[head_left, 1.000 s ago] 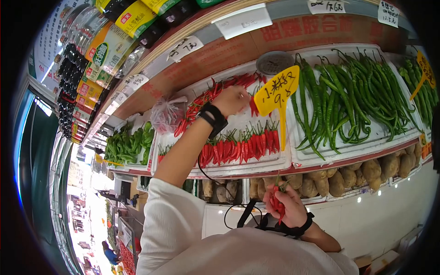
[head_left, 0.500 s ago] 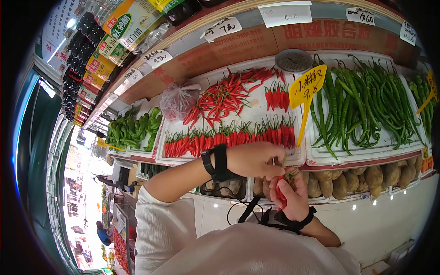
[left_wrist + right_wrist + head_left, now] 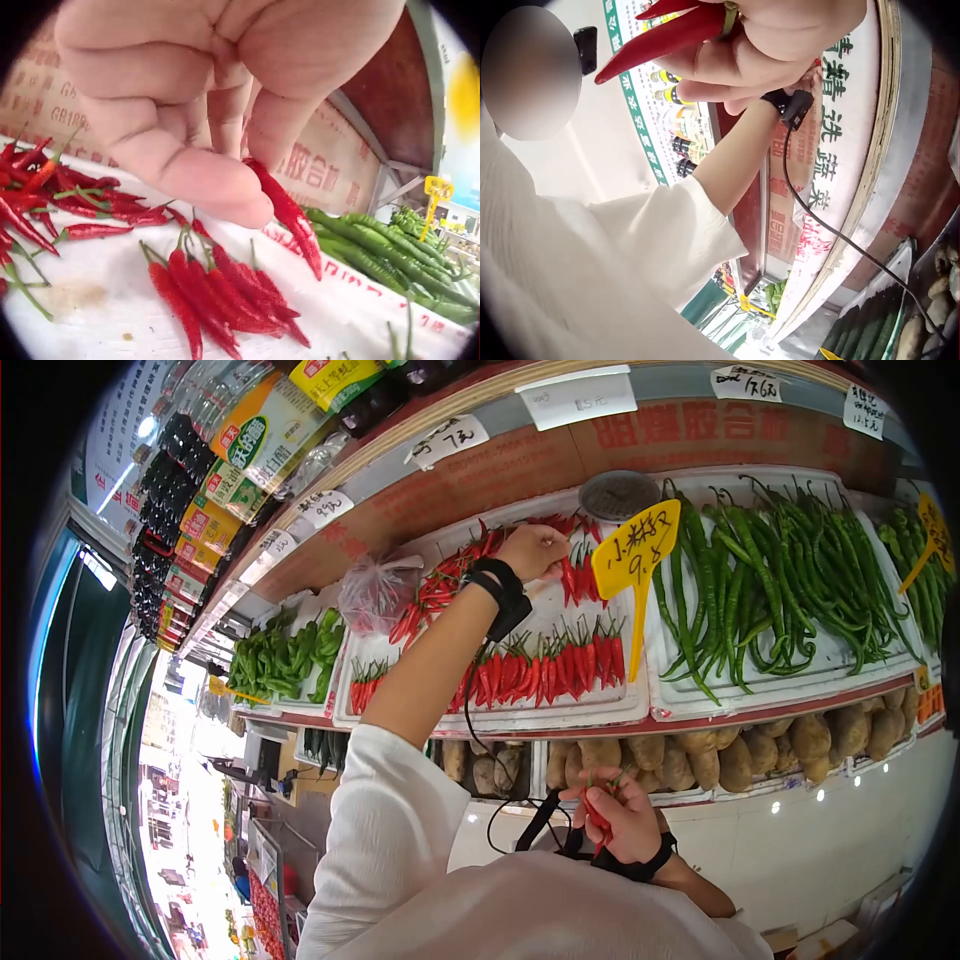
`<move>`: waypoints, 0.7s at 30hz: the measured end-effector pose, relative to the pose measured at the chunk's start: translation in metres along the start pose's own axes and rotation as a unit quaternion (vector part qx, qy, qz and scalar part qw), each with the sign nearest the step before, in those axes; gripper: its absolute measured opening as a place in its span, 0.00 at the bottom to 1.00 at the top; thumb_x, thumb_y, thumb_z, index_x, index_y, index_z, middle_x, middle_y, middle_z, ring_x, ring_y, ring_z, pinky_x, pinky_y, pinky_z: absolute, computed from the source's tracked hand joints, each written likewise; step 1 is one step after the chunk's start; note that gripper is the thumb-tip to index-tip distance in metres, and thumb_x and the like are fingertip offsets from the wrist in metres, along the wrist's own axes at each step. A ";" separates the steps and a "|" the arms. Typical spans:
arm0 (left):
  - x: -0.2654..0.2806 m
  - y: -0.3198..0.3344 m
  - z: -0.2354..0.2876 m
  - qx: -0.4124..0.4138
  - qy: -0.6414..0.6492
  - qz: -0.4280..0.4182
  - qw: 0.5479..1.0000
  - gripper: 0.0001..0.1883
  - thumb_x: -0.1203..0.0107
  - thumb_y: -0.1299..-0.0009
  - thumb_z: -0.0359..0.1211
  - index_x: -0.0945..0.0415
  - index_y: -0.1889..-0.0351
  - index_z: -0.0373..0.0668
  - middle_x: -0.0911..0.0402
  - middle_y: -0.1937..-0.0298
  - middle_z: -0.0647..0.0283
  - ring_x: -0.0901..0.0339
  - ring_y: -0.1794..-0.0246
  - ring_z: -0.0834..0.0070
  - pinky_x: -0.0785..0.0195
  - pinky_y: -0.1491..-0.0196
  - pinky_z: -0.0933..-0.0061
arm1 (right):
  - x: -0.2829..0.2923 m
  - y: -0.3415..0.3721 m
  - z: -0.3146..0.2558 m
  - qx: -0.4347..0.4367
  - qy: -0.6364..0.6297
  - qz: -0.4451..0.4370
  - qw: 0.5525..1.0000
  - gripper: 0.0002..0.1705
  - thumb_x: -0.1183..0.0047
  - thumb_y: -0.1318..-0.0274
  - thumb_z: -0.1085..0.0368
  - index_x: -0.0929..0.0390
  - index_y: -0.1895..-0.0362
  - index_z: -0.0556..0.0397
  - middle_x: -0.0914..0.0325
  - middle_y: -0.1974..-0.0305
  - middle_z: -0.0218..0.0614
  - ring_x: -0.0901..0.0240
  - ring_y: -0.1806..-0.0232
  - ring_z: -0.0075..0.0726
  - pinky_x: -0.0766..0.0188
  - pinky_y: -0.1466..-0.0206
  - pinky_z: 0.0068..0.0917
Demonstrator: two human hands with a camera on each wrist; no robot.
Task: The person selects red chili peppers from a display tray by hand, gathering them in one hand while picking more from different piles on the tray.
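Observation:
My left hand (image 3: 535, 552) is over the back part of a white tray (image 3: 640, 705) of red chili peppers. In the left wrist view its thumb and finger pinch one red chili (image 3: 289, 214), tip pointing down. Just below hangs no other hand, only a short row of chilies (image 3: 217, 292) lying side by side on the white tray. Low in front of the body, my right hand (image 3: 625, 822) grips several red chilies (image 3: 597, 815). Two of their tips, one a long red chili (image 3: 660, 41), stick out of the fist in the right wrist view.
A longer row of chilies (image 3: 540, 670) lines the tray's front, and a loose heap (image 3: 440, 585) lies behind. A tied plastic bag (image 3: 375, 595), a round dish (image 3: 618, 495) and a yellow price sign (image 3: 637, 550) stand around. Green peppers (image 3: 780, 580) fill the tray rightward; potatoes (image 3: 735, 760) sit below.
Half a second ago my left hand was at the right hand; now it is back over the tray's rear with a chili. The right hand stays low, holding its chilies.

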State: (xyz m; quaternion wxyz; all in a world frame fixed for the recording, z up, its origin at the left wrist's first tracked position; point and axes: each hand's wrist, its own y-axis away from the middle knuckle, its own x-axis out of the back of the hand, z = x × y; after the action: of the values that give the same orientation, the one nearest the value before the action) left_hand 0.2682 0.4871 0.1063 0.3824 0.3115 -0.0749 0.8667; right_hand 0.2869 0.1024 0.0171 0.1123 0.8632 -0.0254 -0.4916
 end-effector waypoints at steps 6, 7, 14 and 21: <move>-0.015 -0.044 -0.047 -0.020 -0.007 0.000 1.000 0.11 0.42 0.33 0.33 0.26 0.62 0.34 0.20 0.72 0.61 0.20 0.77 0.78 0.24 0.75 0.77 | 0.021 0.003 0.002 0.004 -0.054 -0.039 0.998 0.07 0.56 0.34 0.71 0.34 0.53 0.53 0.24 0.59 0.48 0.32 0.78 0.24 0.43 0.82 0.16; -0.018 -0.053 -0.061 0.003 0.047 0.003 0.999 0.10 0.42 0.34 0.33 0.26 0.63 0.34 0.20 0.72 0.61 0.20 0.77 0.78 0.24 0.75 0.76 | 0.022 0.003 0.000 -0.005 -0.072 -0.039 0.997 0.07 0.56 0.34 0.71 0.34 0.54 0.53 0.24 0.61 0.46 0.34 0.80 0.24 0.45 0.83 0.16; -0.002 0.002 0.001 0.040 -0.042 -0.026 0.998 0.09 0.42 0.34 0.33 0.25 0.64 0.34 0.19 0.75 0.60 0.21 0.78 0.77 0.27 0.79 0.75 | 0.008 0.000 -0.009 0.007 -0.075 0.020 0.997 0.08 0.56 0.35 0.71 0.35 0.52 0.51 0.29 0.67 0.40 0.38 0.81 0.24 0.49 0.84 0.17; 0.003 0.191 0.090 -0.066 -0.009 -0.067 0.996 0.10 0.47 0.29 0.33 0.26 0.54 0.38 0.21 0.67 0.68 0.24 0.71 0.83 0.30 0.67 0.81 | -0.025 -0.013 -0.034 0.077 -0.012 -0.036 0.996 0.09 0.58 0.33 0.70 0.36 0.50 0.50 0.31 0.68 0.37 0.41 0.82 0.20 0.47 0.83 0.17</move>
State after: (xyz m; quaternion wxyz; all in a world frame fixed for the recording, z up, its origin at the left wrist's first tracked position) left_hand 0.1741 0.3232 0.2002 0.4585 0.2975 -0.1138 0.8296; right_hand 0.3016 0.1250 0.0519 0.0272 0.8634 -0.0332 -0.5026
